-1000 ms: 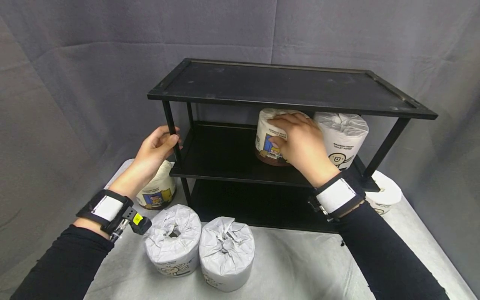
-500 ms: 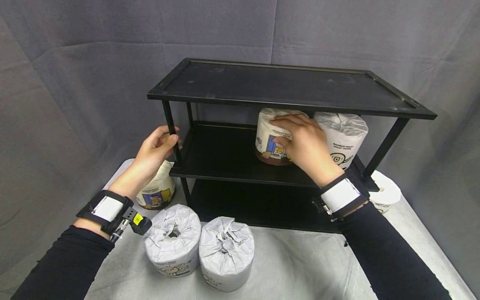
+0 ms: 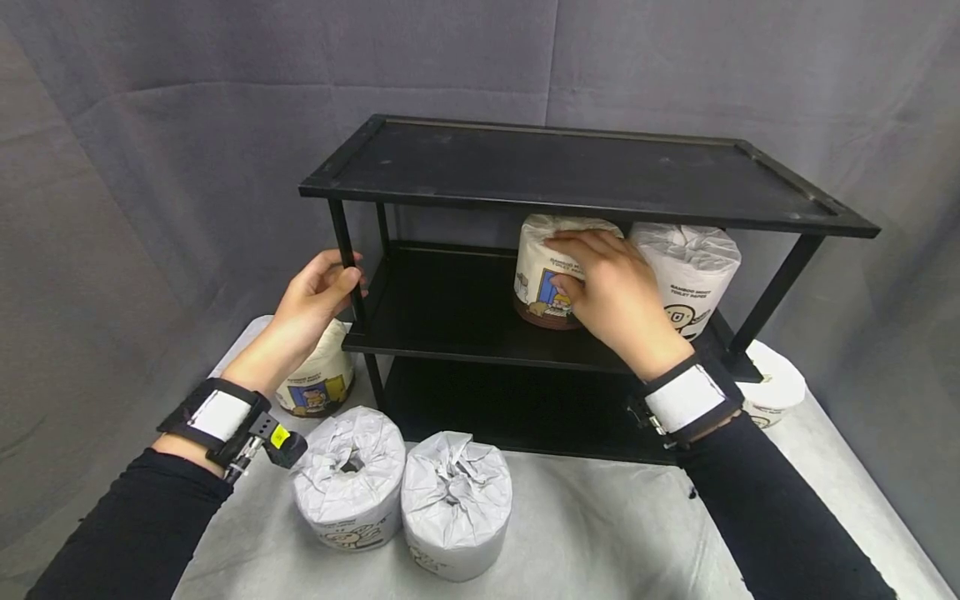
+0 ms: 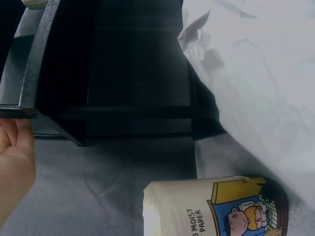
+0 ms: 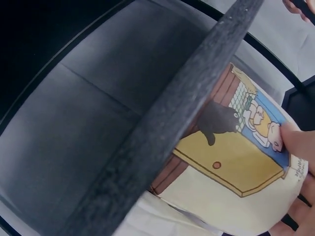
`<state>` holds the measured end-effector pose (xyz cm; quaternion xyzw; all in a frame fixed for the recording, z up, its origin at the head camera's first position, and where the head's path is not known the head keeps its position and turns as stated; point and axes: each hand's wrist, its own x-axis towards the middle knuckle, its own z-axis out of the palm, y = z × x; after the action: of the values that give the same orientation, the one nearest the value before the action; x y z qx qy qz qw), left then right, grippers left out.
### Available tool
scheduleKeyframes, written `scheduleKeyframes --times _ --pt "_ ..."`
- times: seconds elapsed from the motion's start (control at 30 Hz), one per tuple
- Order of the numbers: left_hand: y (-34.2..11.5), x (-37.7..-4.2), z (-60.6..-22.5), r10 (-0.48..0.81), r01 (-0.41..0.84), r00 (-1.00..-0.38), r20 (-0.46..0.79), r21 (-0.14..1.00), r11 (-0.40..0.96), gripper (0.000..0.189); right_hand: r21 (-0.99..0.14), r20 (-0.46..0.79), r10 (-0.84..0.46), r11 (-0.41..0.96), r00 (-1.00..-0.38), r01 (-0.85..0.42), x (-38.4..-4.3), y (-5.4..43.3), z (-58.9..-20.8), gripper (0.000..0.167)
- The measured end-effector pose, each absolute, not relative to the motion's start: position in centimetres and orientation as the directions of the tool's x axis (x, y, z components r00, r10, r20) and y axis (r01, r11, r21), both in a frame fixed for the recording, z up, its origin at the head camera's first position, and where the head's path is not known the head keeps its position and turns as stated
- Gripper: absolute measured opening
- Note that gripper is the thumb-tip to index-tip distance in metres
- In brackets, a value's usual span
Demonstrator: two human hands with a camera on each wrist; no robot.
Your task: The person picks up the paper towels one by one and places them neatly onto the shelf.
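My right hand (image 3: 611,287) grips a cream toilet paper roll (image 3: 534,271) with a cartoon door and brown base, on the middle shelf (image 3: 442,308) of a black rack. Thumb and fingers lie around its upper side; in the right wrist view the roll's printed wrapper (image 5: 231,162) shows behind the shelf edge. Just right of it stands a white toilet paper roll (image 3: 693,279). My left hand (image 3: 318,287) holds the rack's front left post (image 3: 345,250), thumb in front and fingers behind; the left wrist view shows its fingers (image 4: 18,135) at the black frame.
Two white rolls, one (image 3: 348,483) left and one (image 3: 457,508) right, stand on the white cloth before the rack. Another cream roll (image 3: 318,375) stands left, below my left forearm. A white roll (image 3: 772,383) sits right of the rack. The top board (image 3: 585,171) overhangs my right hand.
My right hand and the cream roll are nearly still, with only a slight shift of the wrist to the right. The left hand stays on the post; the whole view shifts a little.
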<state>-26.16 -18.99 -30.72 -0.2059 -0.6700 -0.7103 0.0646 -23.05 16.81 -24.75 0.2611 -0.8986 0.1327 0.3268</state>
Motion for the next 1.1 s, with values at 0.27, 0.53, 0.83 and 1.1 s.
scheduleKeyframes --times 0.27,0.53,0.83,1.1 --pt "-18.9 -26.3 -30.7 0.177 0.379 -0.905 0.386 0.922 -0.074 0.016 -0.006 0.645 -0.418 0.835 -0.64 -0.551 -22.8 16.9 -24.8 0.042" --pt "-19.1 -26.4 -30.7 0.179 0.391 -0.902 0.392 0.919 -0.04 0.016 0.032 0.655 -0.436 0.832 -0.617 -0.553 -22.3 17.1 -24.7 0.04" --pt "-18.9 -26.4 -30.8 0.173 0.401 -0.902 0.395 0.916 -0.004 0.017 0.074 0.725 -0.448 0.806 -0.523 -0.588 -20.3 17.1 -25.0 0.034" --pt "-19.0 -26.2 -30.7 0.176 0.415 -0.898 0.403 0.909 0.034 0.018 0.097 0.774 -0.474 0.744 -0.42 -0.661 -18.0 16.6 -26.2 0.033"
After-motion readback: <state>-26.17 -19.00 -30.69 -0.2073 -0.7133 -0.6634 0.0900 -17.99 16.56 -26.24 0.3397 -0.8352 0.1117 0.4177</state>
